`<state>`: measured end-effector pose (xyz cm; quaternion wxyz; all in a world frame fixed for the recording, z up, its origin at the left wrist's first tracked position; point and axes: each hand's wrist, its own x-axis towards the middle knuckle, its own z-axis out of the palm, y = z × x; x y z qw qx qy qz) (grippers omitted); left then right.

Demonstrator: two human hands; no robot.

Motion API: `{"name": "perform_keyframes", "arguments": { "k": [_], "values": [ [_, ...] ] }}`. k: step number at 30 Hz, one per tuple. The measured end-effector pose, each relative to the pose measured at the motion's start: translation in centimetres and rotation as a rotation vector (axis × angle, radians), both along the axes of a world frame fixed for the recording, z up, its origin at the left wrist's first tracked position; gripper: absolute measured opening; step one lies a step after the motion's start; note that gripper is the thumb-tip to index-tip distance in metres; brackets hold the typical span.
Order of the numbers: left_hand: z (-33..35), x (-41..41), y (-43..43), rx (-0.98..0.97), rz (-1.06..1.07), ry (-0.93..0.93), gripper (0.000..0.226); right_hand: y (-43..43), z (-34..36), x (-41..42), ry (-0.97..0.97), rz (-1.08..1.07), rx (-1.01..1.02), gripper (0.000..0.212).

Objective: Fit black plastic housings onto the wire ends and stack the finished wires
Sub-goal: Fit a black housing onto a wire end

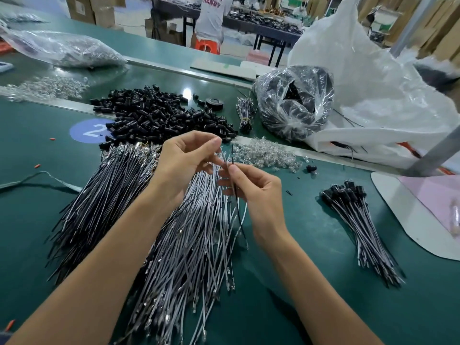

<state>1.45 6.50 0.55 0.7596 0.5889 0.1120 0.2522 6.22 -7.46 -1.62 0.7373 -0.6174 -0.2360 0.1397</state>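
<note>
My left hand (184, 155) pinches a grey wire (224, 159) and my right hand (251, 190) pinches a black wire (232, 153), ends up, probably aligning for a housing. Black housings (161, 115) far, finished wires (358, 215) stacked right.

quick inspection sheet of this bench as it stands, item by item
surface: green table, with a blue round sticker marked 2
job's things: heap of black housings behind the hands; loose wires spread under them; finished stack, housings fitted, to the right
clutter: clear bulbs, tape roll, clear bag of black parts, white sack
hands: left hand pinches a pale wire; right hand pinches a black wire; no housing seen in either
cables: tied bundle beside the clear bag
surroundings: a person standing at far tables; cardboard boxes
</note>
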Motion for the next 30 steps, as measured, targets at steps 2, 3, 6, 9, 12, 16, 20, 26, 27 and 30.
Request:
{"name": "perform_keyframes", "arguments": {
  "k": [2, 3, 6, 9, 12, 16, 20, 26, 27, 30],
  "values": [
    [-0.2, 0.2, -0.6, 0.030, -0.006, 0.002, 0.003, 0.0, 0.2, -0.2, 0.067, 0.055, 0.027, 0.015],
    [-0.3, 0.3, -0.7, 0.047, -0.004, 0.006, 0.003, -0.1, 0.2, -0.2, 0.092, 0.062, 0.031, 0.015],
    [-0.6, 0.3, -0.8, 0.052, -0.027, 0.026, 0.005, -0.6, 0.3, 0.3, 0.096, 0.005, -0.003, 0.014],
    [-0.6, 0.3, -0.7, -0.051, -0.122, 0.068, 0.015, -1.2, 0.4, 1.0, -0.042, -0.076, -0.140, 0.013],
    [-0.5, 0.3, -0.3, -0.168, -0.274, 0.123, 0.013, -1.7, 0.5, 1.7, -0.267, -0.180, -0.290, 0.014],
    [-0.7, 0.4, -0.6, -0.226, -0.291, 0.120, 0.014, -2.2, 0.5, 1.9, -0.430, -0.251, -0.332, 0.013],
    [-0.8, 0.4, -0.9, -0.043, -0.190, 0.136, 0.012, -2.4, 0.3, 2.0, -0.484, -0.275, -0.404, 0.007],
    [-1.0, 0.3, -1.3, 0.019, -0.157, 0.096, 0.009, -2.9, 0.2, 2.1, -0.520, -0.259, -0.459, 0.006],
    [-0.9, 0.2, -1.3, -0.006, -0.166, 0.085, 0.011, -2.9, 0.1, 2.2, -0.522, -0.253, -0.456, 0.006],
    [-0.8, 0.1, -1.4, -0.019, -0.167, 0.079, 0.021, -3.0, 0.0, 2.3, -0.511, -0.237, -0.432, 0.006]
  ]
}}
